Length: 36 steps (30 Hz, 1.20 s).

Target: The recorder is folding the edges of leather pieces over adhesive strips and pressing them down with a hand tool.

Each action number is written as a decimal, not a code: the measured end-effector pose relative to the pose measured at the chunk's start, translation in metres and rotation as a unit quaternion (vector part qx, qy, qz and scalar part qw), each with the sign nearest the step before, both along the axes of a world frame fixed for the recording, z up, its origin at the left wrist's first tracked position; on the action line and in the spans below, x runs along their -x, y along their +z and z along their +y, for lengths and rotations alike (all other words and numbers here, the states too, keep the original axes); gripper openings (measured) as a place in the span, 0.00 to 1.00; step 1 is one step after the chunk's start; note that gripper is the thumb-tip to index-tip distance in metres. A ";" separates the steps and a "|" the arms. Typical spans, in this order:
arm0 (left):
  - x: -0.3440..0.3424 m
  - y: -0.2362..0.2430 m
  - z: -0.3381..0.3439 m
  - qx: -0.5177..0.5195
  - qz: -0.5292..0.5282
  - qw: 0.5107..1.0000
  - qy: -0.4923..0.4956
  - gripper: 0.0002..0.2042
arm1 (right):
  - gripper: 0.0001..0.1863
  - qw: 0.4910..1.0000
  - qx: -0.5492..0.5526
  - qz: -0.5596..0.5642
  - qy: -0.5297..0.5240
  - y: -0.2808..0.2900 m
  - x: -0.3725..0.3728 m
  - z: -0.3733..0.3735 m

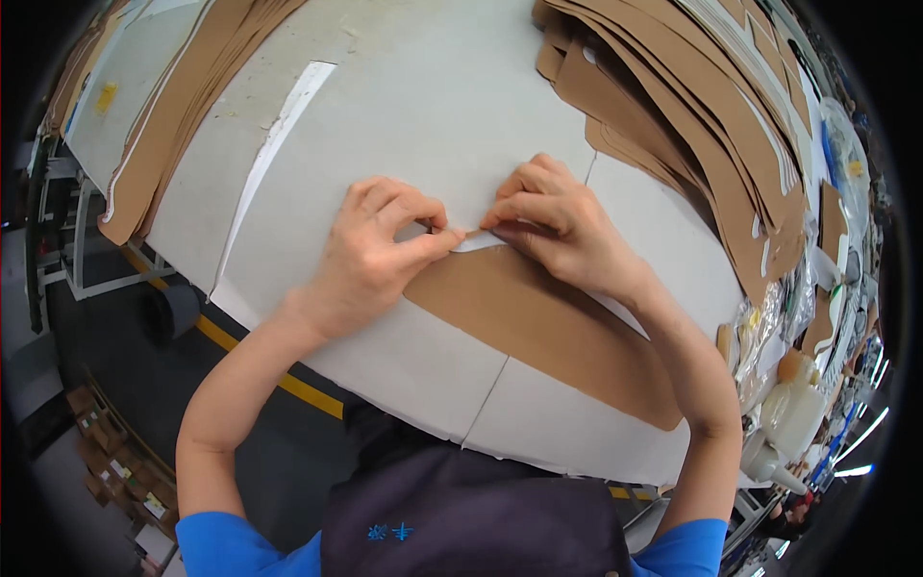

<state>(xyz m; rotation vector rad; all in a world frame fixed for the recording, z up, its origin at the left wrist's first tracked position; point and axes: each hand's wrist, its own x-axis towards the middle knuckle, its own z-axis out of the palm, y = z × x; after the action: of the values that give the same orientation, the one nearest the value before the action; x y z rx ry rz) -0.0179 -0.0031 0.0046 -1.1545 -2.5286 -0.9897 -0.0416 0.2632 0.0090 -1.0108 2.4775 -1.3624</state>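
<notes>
Head view: both hands pinch at the far edge of a brown, curved, flat sheet (543, 313) on a pale work table (413, 115).
The sheet lies flat in front of the person, its longer part running toward the lower right, so the table seems to carry its weight and leave the fingertips free for the edge. The left hand (370, 240) is nearly closed, thumb and forefinger gripping that edge; the right hand (567, 231) is likewise pinched on it just beside, probably to control a short stretch. A white sliver (481, 242) shows between them; whether it is separate is unclear. A long, thin white strip (288, 120) lies beyond the left hand, and stacked brown sheets (663, 106) sit toward the far right, apparently keeping the middle workable.
</notes>
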 end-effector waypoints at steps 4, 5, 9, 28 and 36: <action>0.001 -0.002 -0.001 0.032 0.043 0.999 -0.008 0.15 | 0.04 1.000 -0.011 -0.022 -0.009 0.003 0.002 -0.001; 0.001 -0.002 -0.001 0.037 0.052 0.998 -0.006 0.16 | 0.04 1.000 -0.013 -0.024 -0.002 0.002 0.001 -0.001; 0.001 -0.002 -0.003 0.043 0.057 0.997 -0.015 0.16 | 0.05 0.999 -0.004 0.031 0.016 -0.005 -0.001 0.001; 0.006 0.004 -0.001 0.020 0.036 0.999 -0.015 0.13 | 0.21 0.963 -0.084 0.248 0.060 -0.006 -0.019 -0.009; 0.021 0.008 -0.018 0.018 -0.032 0.998 -0.043 0.11 | 0.23 0.933 -0.128 0.112 -0.319 0.040 -0.096 0.106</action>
<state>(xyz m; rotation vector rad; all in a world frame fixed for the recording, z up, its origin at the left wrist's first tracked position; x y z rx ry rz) -0.0392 -0.0214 0.0127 -1.2701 -2.5770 -1.0214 0.0545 0.3689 0.0491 -0.3171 3.2226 -1.0321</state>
